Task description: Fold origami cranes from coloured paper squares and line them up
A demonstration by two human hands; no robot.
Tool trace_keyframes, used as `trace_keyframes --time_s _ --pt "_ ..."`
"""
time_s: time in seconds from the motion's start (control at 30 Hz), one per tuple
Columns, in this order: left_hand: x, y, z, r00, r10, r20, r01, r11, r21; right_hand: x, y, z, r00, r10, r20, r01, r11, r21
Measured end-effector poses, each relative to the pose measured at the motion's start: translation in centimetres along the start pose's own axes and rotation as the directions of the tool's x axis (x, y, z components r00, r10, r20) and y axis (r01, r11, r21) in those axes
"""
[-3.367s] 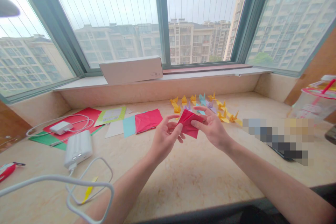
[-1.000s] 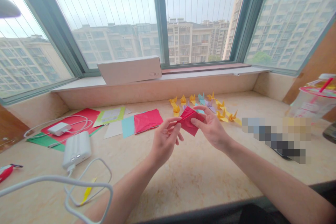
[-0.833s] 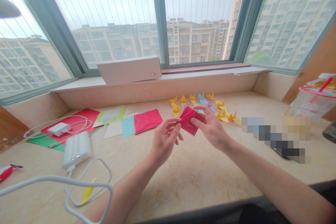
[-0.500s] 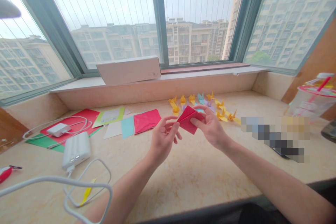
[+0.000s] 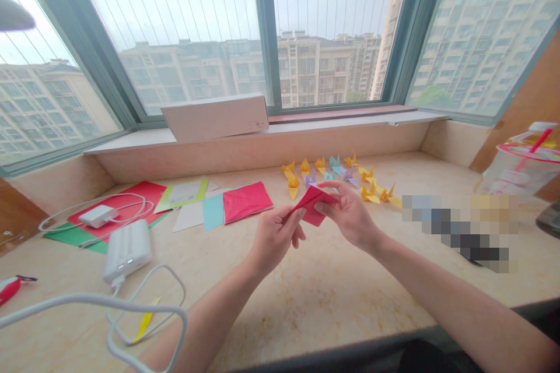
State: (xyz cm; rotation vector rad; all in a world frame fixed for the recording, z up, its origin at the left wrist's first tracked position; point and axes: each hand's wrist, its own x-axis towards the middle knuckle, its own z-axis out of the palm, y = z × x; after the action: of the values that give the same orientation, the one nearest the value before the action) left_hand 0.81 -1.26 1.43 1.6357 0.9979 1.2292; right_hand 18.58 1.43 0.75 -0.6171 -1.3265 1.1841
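Above a mottled stone desk (image 5: 280, 315), the left hand (image 5: 273, 236) grips the left corner of a small folded red paper (image 5: 311, 215) between thumb and fingers, while the right hand (image 5: 354, 215) pinches its right side, thumb on top. The paper lies directly between the two, neither hand nearer, looking widest from hand to hand, one free corner pointing down toward the desk's near edge. Just beyond stand yellow, blue and purple paper birds (image 5: 293, 186).

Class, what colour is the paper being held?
The paper is red, clearest in the head view.
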Motion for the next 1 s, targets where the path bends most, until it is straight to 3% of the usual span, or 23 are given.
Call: trace_keyframes --time_s 0.2,0.33,0.53,0.67,0.83,1.0 --pt "0.1 0.4 0.1 0.992 -0.099 0.081 0.111 0.979 -0.171 0.2 0.3 -0.6 0.993 -0.116 0.004 0.115 0.976 -0.183" --pt "0.3 0.7 0.0 0.984 -0.107 0.146 0.148 0.939 -0.309 0.0 0.1 -0.9 0.975 -0.224 0.010 0.213 0.913 -0.349" --pt "0.6 0.2 0.0 0.999 -0.054 -0.001 0.049 0.908 -0.417 -0.3 -0.5 -1.0 0.880 -0.419 0.222 0.470 0.709 -0.526" --pt "0.7 0.0 0.3 0.993 -0.044 -0.109 -0.006 0.910 -0.414 -0.5 -0.6 -0.9 0.867 -0.409 0.286 0.491 0.604 -0.628" --pt "0.7 -0.1 0.4 0.987 -0.015 -0.163 -0.048 0.925 -0.377 -0.8 -0.6 -0.9 0.898 -0.335 0.286 0.439 0.634 -0.637" --pt "0.5 0.1 0.5 0.993 0.000 -0.121 -0.044 0.932 -0.360 -0.6 -0.7 -0.9 0.909 -0.369 0.193 0.411 0.725 -0.552"
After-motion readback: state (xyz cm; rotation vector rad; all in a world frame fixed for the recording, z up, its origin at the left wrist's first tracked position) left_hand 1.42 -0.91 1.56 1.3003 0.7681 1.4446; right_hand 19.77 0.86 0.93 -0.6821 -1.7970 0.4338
